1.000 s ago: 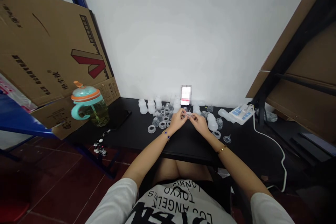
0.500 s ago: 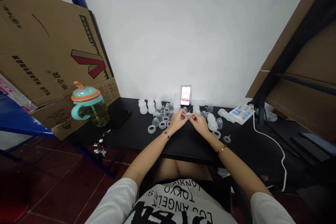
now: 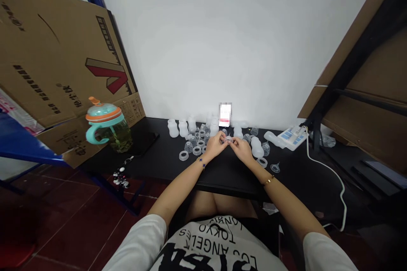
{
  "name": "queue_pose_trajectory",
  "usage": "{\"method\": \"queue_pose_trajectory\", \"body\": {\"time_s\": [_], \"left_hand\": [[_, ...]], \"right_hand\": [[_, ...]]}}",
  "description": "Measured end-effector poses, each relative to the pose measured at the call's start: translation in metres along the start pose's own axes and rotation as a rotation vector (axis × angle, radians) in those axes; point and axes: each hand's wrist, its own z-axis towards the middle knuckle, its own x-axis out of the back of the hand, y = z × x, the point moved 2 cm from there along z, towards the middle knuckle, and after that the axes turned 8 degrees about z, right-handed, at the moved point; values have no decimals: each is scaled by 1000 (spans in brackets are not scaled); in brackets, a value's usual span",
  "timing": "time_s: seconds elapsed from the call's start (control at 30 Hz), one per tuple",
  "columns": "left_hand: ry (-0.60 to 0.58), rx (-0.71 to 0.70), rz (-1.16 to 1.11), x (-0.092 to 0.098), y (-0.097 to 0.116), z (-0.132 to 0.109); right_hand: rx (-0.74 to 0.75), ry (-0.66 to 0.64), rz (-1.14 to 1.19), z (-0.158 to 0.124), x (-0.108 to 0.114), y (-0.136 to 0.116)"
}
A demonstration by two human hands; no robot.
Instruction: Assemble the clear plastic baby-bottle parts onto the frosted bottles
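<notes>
Between my left hand (image 3: 216, 145) and my right hand (image 3: 241, 148), a translucent bottle collar ring (image 3: 228, 139) is pinched at its two sides. A small pointed tip, perhaps a nipple, shows above it; the fingers partly cover both. To the left of my hands lie several loose collar rings (image 3: 183, 155) and clear domed caps (image 3: 188, 147). Right of my right hand, a frosted bottle (image 3: 257, 147) leans over beside another clear cap (image 3: 266, 148). Nearer the front there are a loose ring (image 3: 262, 162) and a clear silicone nipple (image 3: 275, 167).
Frosted bottles (image 3: 173, 128) stand along the wall, near a lit phone (image 3: 225, 115). A lidded jug (image 3: 110, 129) and a dark flat device (image 3: 144, 145) are at left. A white-corded device (image 3: 293, 137) sits at right on the black table (image 3: 159, 163). Cardboard (image 3: 63, 59) flanks the left side.
My hands stay in nearly the same place, both still pinching the collar ring. The view has shifted very slightly; the things on the table have not moved.
</notes>
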Motion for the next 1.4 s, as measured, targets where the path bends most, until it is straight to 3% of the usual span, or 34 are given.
{"method": "queue_pose_trajectory", "body": {"time_s": [1.4], "left_hand": [[-5,-17,17,-2,-3,1]], "right_hand": [[-13,-27,3,1,2,-2]]}}
